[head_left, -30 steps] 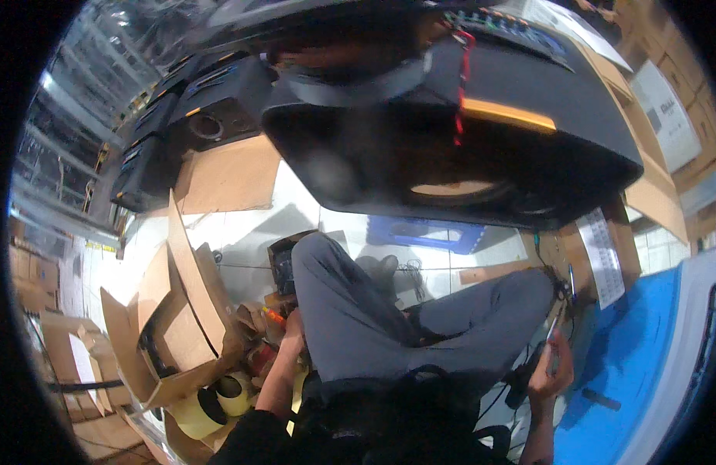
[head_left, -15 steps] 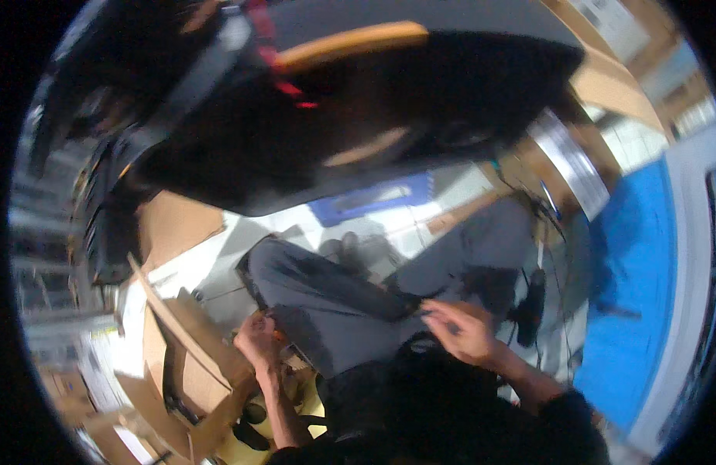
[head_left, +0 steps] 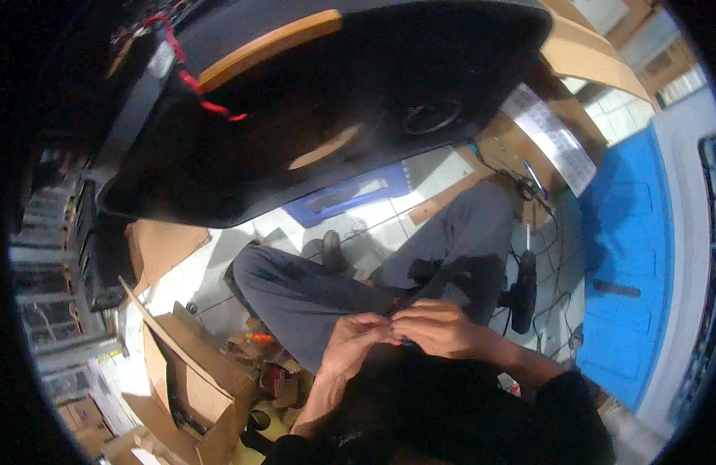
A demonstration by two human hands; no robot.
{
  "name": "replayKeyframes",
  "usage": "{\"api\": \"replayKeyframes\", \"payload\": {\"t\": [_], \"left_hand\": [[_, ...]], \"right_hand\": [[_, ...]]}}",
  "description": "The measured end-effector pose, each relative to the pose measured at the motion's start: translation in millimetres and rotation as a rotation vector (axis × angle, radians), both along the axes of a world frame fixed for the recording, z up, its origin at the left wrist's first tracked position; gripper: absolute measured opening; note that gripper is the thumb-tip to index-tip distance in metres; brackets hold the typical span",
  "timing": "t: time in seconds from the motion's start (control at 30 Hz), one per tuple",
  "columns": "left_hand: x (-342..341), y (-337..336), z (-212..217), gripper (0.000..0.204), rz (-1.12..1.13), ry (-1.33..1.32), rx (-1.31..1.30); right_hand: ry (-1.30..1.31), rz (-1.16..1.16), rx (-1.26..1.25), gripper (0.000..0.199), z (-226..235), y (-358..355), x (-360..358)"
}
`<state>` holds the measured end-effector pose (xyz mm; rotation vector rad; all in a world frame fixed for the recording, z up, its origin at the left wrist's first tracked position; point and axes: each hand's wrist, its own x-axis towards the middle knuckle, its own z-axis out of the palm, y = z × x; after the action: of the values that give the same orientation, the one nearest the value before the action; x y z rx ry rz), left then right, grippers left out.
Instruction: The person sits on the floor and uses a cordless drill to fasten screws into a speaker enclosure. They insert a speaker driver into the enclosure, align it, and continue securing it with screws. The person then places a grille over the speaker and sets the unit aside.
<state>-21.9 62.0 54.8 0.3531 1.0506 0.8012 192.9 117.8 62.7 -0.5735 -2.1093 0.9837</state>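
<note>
My left hand (head_left: pixel 350 342) and my right hand (head_left: pixel 434 325) meet above my lap. Fingertips of both are pinched together and touch each other. Whatever sits between them, if anything, is too small or hidden to make out. Under and beyond the hands are my crossed legs in grey trousers (head_left: pixel 288 291). A large black panel (head_left: pixel 257 155) stands across the far side, with an orange strip (head_left: pixel 273 46) and a loose red cable (head_left: pixel 189 80) on it.
To the right, a black drill-like tool (head_left: pixel 526 283) lies on the tiled floor among thin cables. Farther right is a blue plastic surface (head_left: pixel 629 232). An open cardboard box (head_left: pixel 207 384) with clutter stands at lower left. A blue-framed piece (head_left: pixel 346 195) lies below the panel.
My left hand has come in from the left side to the middle. My right hand has moved slightly left, and the two now touch. The view has shifted a little.
</note>
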Motion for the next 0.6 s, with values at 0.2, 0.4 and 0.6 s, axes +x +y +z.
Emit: {"api": "replayKeyframes", "payload": {"t": [0.2,0.4,0.6], "left_hand": [[6.8,7.5,-44.2,0.020,-0.158,0.576,0.246],[5.2,0.1,-85.3,0.018,-0.148,1.016,0.500],[8.6,2.4,-81.6,0.015,-0.064,0.961,0.395]], "right_hand": [[-0.159,-0.938,-0.236,0.005,-3.6,48.6,79.3],[-0.435,-1.133,-0.284,0.023,-60.0,123.6,215.6],[-0.074,-0.889,-0.793,0.025,-86.8,121.7,243.0]]}}
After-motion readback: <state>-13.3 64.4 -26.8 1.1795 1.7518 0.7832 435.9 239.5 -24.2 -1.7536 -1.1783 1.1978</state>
